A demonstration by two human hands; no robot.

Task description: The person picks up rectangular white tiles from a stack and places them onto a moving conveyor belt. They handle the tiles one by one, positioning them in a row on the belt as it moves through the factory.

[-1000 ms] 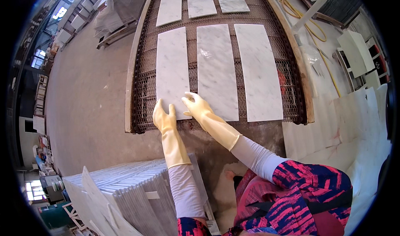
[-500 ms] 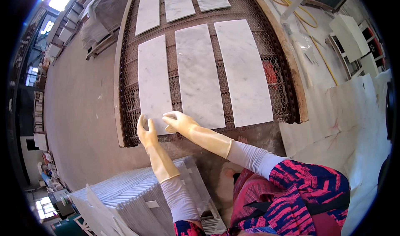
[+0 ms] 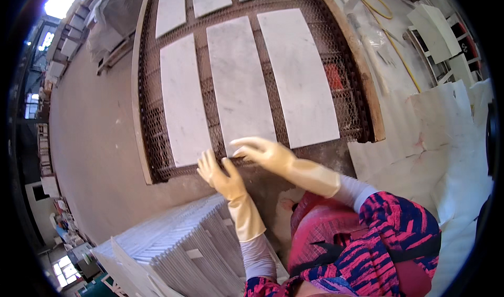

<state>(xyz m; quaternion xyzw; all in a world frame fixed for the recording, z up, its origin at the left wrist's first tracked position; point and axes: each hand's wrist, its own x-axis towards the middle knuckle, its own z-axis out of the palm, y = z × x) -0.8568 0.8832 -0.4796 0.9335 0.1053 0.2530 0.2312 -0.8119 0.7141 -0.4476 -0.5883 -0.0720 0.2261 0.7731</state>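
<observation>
Three long white marble tiles with grey veining lie side by side on a wire mesh conveyor (image 3: pixel 149 113): a left tile (image 3: pixel 184 100), a middle tile (image 3: pixel 239 82) and a right tile (image 3: pixel 299 76). Both hands wear pale yellow rubber gloves. At the near right corner of the left tile is my left hand (image 3: pixel 221 177), fingers spread, holding nothing. My right hand (image 3: pixel 266 154) hovers over the near end of the middle tile, partly covering it. Its fingers are stretched out, a little blurred, with nothing between them; whether they touch the tile I cannot tell.
Farther up the mesh is another row of marble tiles (image 3: pixel 210 0). A tall stack of slabs (image 3: pixel 199 244) stands close below my left arm. Wooden rails (image 3: pixel 374 108) edge the conveyor. A yellow hose (image 3: pixel 404 61) and white sheeting (image 3: pixel 409 166) are on the right-hand floor.
Both hands have moved right, from the left tile's near end toward the middle tile. My left hand's fingers have spread. The tiles sit slightly higher and farther left in view.
</observation>
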